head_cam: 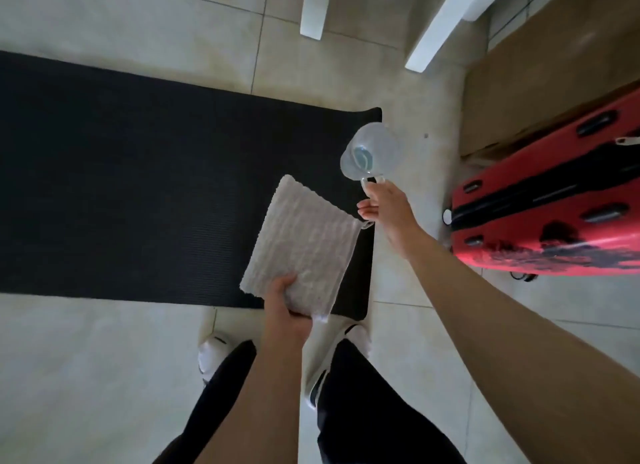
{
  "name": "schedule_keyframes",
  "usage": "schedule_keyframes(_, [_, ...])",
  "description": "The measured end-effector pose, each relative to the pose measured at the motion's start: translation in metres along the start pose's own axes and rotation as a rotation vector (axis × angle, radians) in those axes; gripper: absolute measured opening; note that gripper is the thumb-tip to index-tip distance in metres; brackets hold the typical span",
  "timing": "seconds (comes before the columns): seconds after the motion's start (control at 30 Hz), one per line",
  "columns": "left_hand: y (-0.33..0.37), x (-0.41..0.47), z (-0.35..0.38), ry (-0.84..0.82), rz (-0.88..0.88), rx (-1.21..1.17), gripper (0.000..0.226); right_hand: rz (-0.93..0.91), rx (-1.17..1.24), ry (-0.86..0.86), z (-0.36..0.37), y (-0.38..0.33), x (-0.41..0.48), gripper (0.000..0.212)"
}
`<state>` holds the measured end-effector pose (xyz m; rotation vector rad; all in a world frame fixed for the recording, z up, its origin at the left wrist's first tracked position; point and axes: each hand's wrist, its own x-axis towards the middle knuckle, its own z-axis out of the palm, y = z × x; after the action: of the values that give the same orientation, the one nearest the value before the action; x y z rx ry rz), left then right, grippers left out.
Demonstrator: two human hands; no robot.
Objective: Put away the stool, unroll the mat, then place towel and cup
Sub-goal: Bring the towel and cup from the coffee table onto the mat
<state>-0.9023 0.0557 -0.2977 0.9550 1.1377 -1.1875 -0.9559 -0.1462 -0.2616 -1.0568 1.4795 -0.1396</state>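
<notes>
A black mat [138, 186] lies unrolled flat on the tiled floor, stretching from the left edge to just right of centre. My left hand [285, 307] grips the near edge of a folded white towel [301, 245], held above the mat's right end. My right hand [384, 207] holds a clear plastic cup [370, 151] by its handle, tilted with its mouth towards me, over the mat's right edge. No stool is in view.
A red suitcase [554, 203] lies on the floor at the right, a brown cardboard box [554, 65] behind it. Two white furniture legs [315, 9] [440, 27] stand beyond the mat. My feet in white shoes [214, 356] stand at the mat's near edge.
</notes>
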Motion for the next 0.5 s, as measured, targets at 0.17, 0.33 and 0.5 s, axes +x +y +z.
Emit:
schedule_keyframes(0.17, [-0.026, 0.086, 0.021, -0.018, 0.011, 0.007, 0.046, -0.025, 0.037, 0.035, 0.009, 0.028, 0.099, 0.007])
schedule_keyframes(0.33, [-0.052, 0.160, 0.021, -0.039, 0.008, -0.010, 0.041, -0.055, 0.052, 0.032, 0.016, 0.065, 0.176, 0.010])
schedule_keyframes(0.5, [-0.075, 0.213, 0.011, -0.095, -0.056, 0.012, 0.023, -0.073, 0.029, 0.037, 0.018, 0.096, 0.232, 0.014])
